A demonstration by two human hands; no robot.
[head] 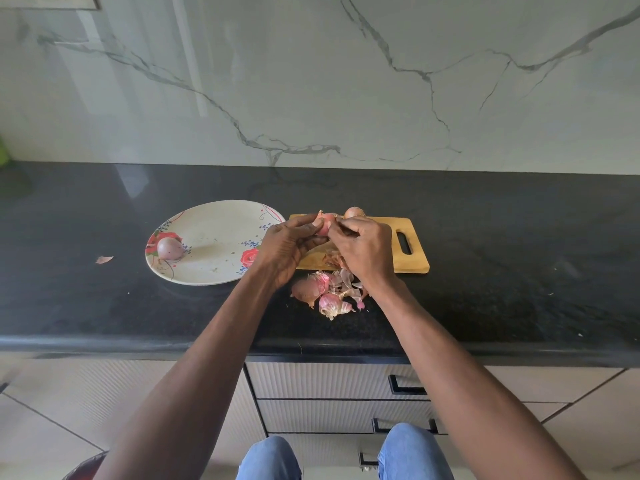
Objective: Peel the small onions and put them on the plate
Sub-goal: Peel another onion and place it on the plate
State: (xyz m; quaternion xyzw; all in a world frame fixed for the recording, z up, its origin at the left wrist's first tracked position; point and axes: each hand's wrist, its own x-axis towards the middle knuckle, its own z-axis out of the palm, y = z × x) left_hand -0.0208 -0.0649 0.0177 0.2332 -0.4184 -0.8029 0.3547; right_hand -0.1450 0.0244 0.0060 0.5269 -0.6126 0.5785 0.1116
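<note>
Both hands are up over the light wooden cutting board with a handle slot (408, 258), working one small pinkish onion (323, 226) held in the air between them. The left hand (287, 249) grips the onion from below and the side, fingers curled round it; the right hand (363, 249) pinches at its top end, where a papery flap of skin stands up. This looks like the peeling step, mid-strip.

One peeled, purplish onion (169, 248) already lies on the round white plate with red rose prints (214, 216), near its left rim. Behind the hands, a brown-skinned unpeeled onion (354, 212) waits at the board's far edge. A heap of pink and brown onion skins (327, 294) sits on the black stone countertop (502, 271), just in front of the board, and a stray brown skin flake (104, 259) lies left of the plate.

Next, I'd judge, the right hand needs to pull the skin clear, then the bare onion goes left onto the plate.
</note>
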